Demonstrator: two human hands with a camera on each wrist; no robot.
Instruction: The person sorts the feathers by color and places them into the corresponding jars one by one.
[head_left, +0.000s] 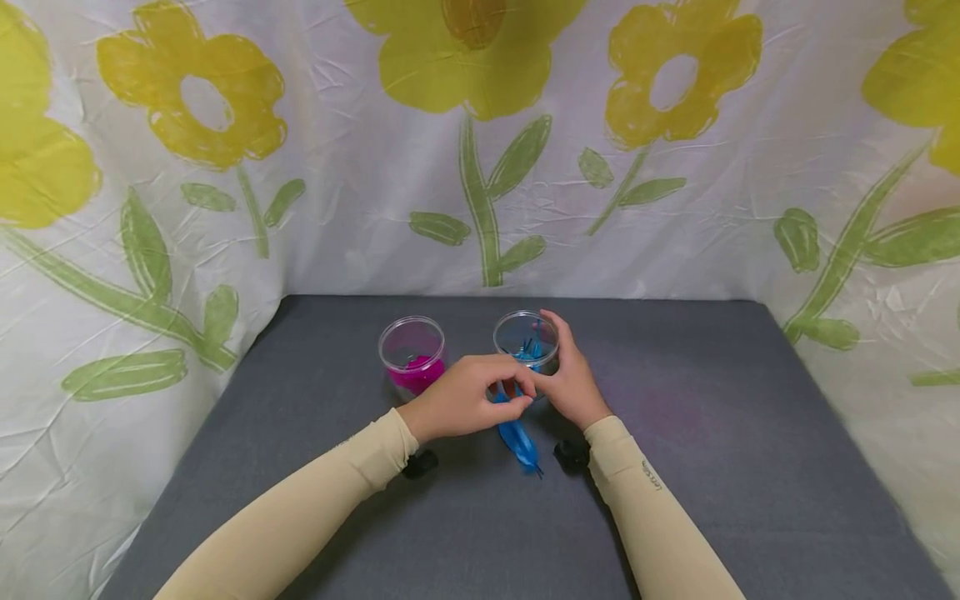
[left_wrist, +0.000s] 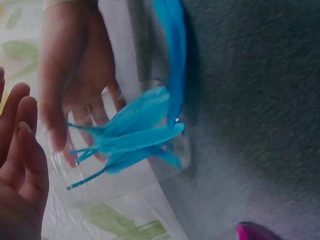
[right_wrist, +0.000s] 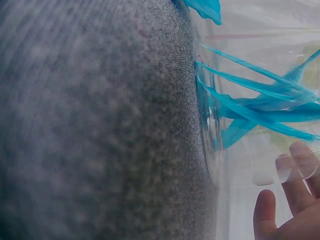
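My right hand [head_left: 572, 379] grips the side of a clear round jar [head_left: 504, 323], thumb and fingers around its wall. Several blue feathers [left_wrist: 137, 142] stand inside it, quill ends toward the mouth. Another blue feather [head_left: 519, 443] lies on the cloth in front of the jar. Just before the jar hovers my left hand [head_left: 468, 398], its fingers loosely bent and nothing visible between them. In the left wrist view its fingers [left_wrist: 32, 155] are apart from the feathers. The right wrist view shows fingertips [right_wrist: 295, 160] against the jar's clear wall.
Left of this jar stands a second clear jar [head_left: 386, 337] with bright pink feathers [head_left: 417, 375] in it. Dark grey cloth [head_left: 712, 492] covers the table. A white curtain with painted yellow flowers [head_left: 360, 242] hangs behind. Small black devices [head_left: 572, 455] sit under the wrists.
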